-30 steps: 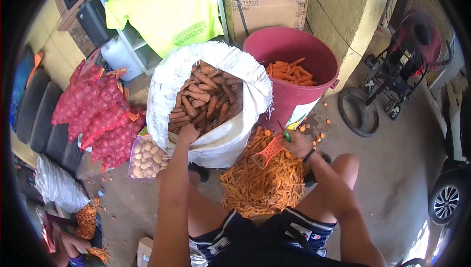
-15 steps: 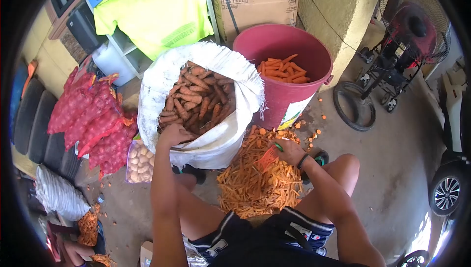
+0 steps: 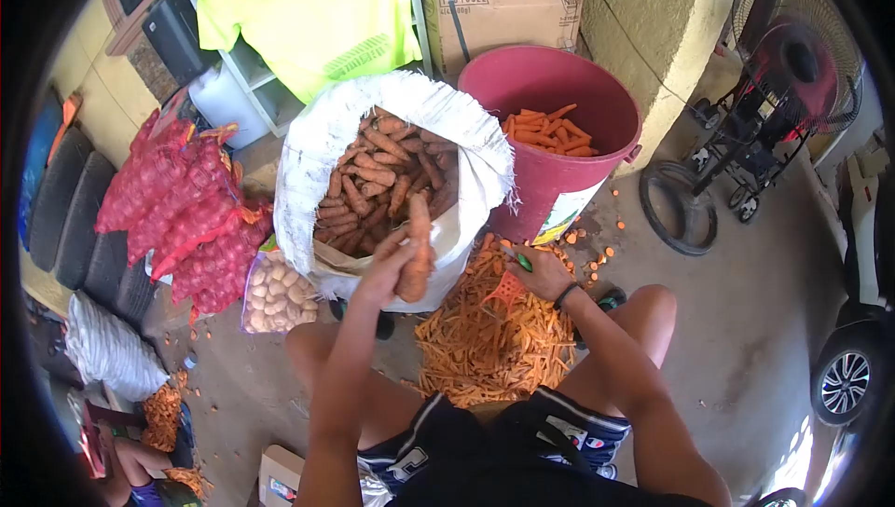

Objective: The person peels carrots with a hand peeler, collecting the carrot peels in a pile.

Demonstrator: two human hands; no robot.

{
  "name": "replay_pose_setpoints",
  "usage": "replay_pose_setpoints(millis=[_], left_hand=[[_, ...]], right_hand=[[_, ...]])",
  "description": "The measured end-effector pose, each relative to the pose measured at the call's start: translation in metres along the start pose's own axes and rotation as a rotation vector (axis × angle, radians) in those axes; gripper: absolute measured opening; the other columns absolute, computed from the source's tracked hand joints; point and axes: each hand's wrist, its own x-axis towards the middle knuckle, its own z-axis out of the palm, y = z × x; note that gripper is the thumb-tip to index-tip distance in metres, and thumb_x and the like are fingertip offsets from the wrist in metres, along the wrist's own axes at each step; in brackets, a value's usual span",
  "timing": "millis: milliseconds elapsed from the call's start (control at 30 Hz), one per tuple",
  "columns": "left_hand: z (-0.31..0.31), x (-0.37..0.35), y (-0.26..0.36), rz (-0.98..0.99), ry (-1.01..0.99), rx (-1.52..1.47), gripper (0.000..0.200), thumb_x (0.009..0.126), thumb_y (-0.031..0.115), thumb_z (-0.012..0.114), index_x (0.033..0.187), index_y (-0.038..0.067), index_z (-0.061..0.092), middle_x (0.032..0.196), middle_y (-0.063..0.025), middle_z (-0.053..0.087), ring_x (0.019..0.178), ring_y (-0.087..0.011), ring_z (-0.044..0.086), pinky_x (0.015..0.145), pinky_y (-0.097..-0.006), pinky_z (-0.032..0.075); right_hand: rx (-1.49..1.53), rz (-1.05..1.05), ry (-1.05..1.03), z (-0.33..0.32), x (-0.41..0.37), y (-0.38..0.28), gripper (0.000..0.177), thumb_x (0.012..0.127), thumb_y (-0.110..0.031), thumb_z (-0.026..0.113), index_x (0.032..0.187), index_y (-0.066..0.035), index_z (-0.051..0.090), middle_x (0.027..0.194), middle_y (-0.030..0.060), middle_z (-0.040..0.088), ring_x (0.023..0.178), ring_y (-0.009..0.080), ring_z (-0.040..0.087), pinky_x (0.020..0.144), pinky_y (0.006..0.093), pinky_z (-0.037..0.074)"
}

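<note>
My left hand [image 3: 385, 274] is closed around a large unpeeled carrot [image 3: 418, 251], held tilted at the near rim of a white woven sack [image 3: 392, 92]. Many rough, brownish carrots [image 3: 373, 171] fill the sack. In my right hand [image 3: 545, 274] is a green-handled peeler [image 3: 524, 262]; its blade is too small to make out clearly. A bright orange, net-like piece [image 3: 504, 291] shows just below that hand. Under it, a heap of carrot peelings [image 3: 494, 349] covers the floor between my legs. Peeled carrots [image 3: 550, 132] lie inside the dark red bucket [image 3: 559, 83] behind the sack.
Red net bags of onions [image 3: 182, 209] and a bag of potatoes [image 3: 277, 293] stand at left. Cardboard boxes [image 3: 499, 22] are stacked behind. A fan [image 3: 797, 60] and a car wheel [image 3: 844, 381] are at right. Another person's leg [image 3: 140, 460] shows lower left.
My left hand has come up out of the sack toward me, now with a carrot in it. My right hand stays over the peelings, with the green handle turned more into view.
</note>
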Motion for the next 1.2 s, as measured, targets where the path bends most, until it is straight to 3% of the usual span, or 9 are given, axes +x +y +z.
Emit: replay_pose_setpoints(millis=[67, 300, 467, 767, 967, 1033, 1067, 1167, 1200], left_hand=[[0.023, 0.004, -0.020, -0.084, 0.019, 0.024, 0.046, 0.102, 0.027, 0.057, 0.138, 0.001, 0.048, 0.098, -0.0106, 0.066, 0.083, -0.0182, 0.065, 0.074, -0.0337, 0.055], [0.077, 0.002, -0.040, 0.186, 0.109, 0.916, 0.048, 0.095, 0.031, 0.069, 0.128, -0.002, 0.059, 0.100, -0.0142, 0.070, 0.084, -0.0185, 0.064, 0.079, -0.0305, 0.050], [0.083, 0.010, -0.082, 0.271, 0.169, 0.957, 0.045, 0.091, 0.028, 0.074, 0.122, -0.003, 0.064, 0.086, -0.0112, 0.069, 0.073, -0.0147, 0.061, 0.071, -0.0294, 0.051], [0.104, 0.016, -0.088, 0.319, 0.120, 1.019, 0.047, 0.090, 0.027, 0.075, 0.121, -0.006, 0.063, 0.099, -0.0190, 0.073, 0.088, -0.0191, 0.070, 0.079, -0.0321, 0.055], [0.113, 0.010, -0.069, 0.302, -0.013, 0.789, 0.049, 0.092, 0.029, 0.074, 0.123, -0.007, 0.063, 0.111, -0.0181, 0.071, 0.102, -0.0237, 0.069, 0.088, -0.0338, 0.053], [0.104, 0.017, -0.077, 0.156, 0.117, 0.515, 0.047, 0.097, 0.027, 0.067, 0.130, -0.006, 0.060, 0.120, -0.0146, 0.068, 0.108, -0.0205, 0.066, 0.093, -0.0332, 0.052], [0.096, 0.017, -0.084, 0.082, 0.201, 0.367, 0.046, 0.099, 0.026, 0.064, 0.133, -0.005, 0.058, 0.124, -0.0129, 0.067, 0.112, -0.0189, 0.065, 0.095, -0.0329, 0.051], [0.071, 0.019, -0.088, -0.261, 0.244, -0.128, 0.050, 0.105, 0.027, 0.052, 0.147, 0.000, 0.045, 0.137, -0.0085, 0.058, 0.125, -0.0171, 0.056, 0.099, -0.0332, 0.048], [0.071, 0.021, -0.087, -0.245, 0.182, -0.157, 0.052, 0.107, 0.024, 0.046, 0.153, 0.003, 0.035, 0.138, -0.0097, 0.055, 0.127, -0.0200, 0.056, 0.101, -0.0354, 0.050]], right_hand=[[0.035, 0.050, 0.037, -0.005, 0.002, -0.007, 0.028, 0.092, -0.029, 0.067, 0.109, -0.006, 0.065, 0.089, 0.0206, 0.070, 0.088, 0.0387, 0.068, 0.076, 0.0463, 0.053], [0.106, -0.048, 0.193, -0.015, -0.007, -0.016, 0.024, 0.090, -0.021, 0.068, 0.104, -0.002, 0.069, 0.087, 0.0222, 0.070, 0.080, 0.0392, 0.069, 0.070, 0.0440, 0.055], [0.043, -0.110, 0.202, -0.007, -0.015, -0.005, 0.019, 0.087, -0.016, 0.068, 0.097, 0.001, 0.068, 0.082, 0.0234, 0.067, 0.076, 0.0409, 0.066, 0.069, 0.0464, 0.054], [-0.007, -0.054, 0.150, -0.021, -0.027, 0.000, 0.020, 0.086, -0.017, 0.068, 0.095, 0.001, 0.066, 0.082, 0.0243, 0.066, 0.079, 0.0421, 0.066, 0.071, 0.0476, 0.054], [-0.125, 0.057, -0.054, -0.013, -0.027, 0.030, 0.033, 0.087, -0.032, 0.068, 0.102, -0.002, 0.066, 0.085, 0.0240, 0.069, 0.084, 0.0429, 0.068, 0.075, 0.0479, 0.055], [-0.204, 0.082, -0.196, -0.015, -0.025, 0.034, 0.041, 0.087, -0.039, 0.069, 0.108, -0.004, 0.066, 0.086, 0.0239, 0.070, 0.086, 0.0433, 0.068, 0.077, 0.0481, 0.055], [-0.187, 0.141, -0.262, -0.015, -0.023, 0.033, 0.059, 0.080, -0.048, 0.077, 0.117, -0.004, 0.064, 0.094, 0.0227, 0.071, 0.091, 0.0410, 0.069, 0.082, 0.0470, 0.055], [0.107, -0.032, -0.032, -0.015, -0.030, 0.022, 0.069, 0.074, -0.050, 0.084, 0.119, -0.002, 0.064, 0.102, 0.0215, 0.070, 0.097, 0.0355, 0.070, 0.086, 0.0429, 0.054], [0.173, -0.007, -0.093, -0.016, -0.027, 0.017, 0.074, 0.070, -0.046, 0.090, 0.121, -0.001, 0.063, 0.111, 0.0196, 0.069, 0.101, 0.0307, 0.069, 0.088, 0.0399, 0.053]])
